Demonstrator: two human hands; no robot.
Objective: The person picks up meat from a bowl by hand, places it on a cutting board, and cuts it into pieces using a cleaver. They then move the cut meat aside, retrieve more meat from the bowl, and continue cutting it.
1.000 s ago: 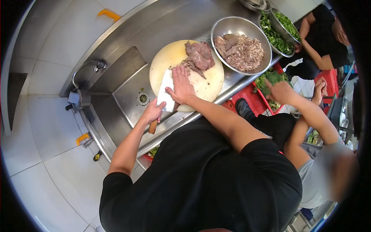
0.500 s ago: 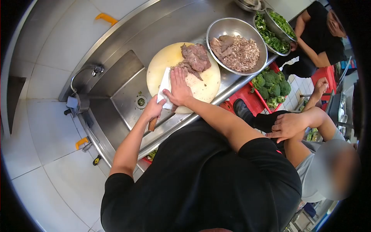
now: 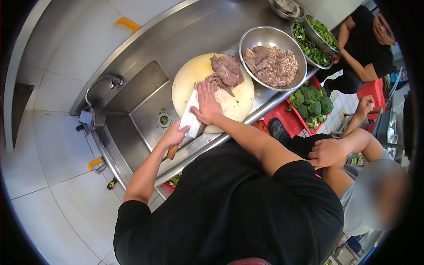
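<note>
A cleaver rests at the left side of a round pale cutting board, its broad blade showing. My left hand is closed around its wooden handle near the board's lower left edge. Stretched out flat, my right hand lies beside the blade, its fingertips at the edge of the cooked meat and its thumb against the blade. Dark scraps lie by the blade's lower edge, partly covered by my right hand and the cleaver.
The board bridges a steel sink. Right of it stands a metal bowl with chopped meat and larger pieces. Beyond are bowls of greens and a red crate of broccoli. Two people are at the right, one close to my arm.
The cleaver and my left hand have moved slightly toward my body, and more of the blade's face shows. My right hand stays flat beside it. The whole view has shifted a little.
</note>
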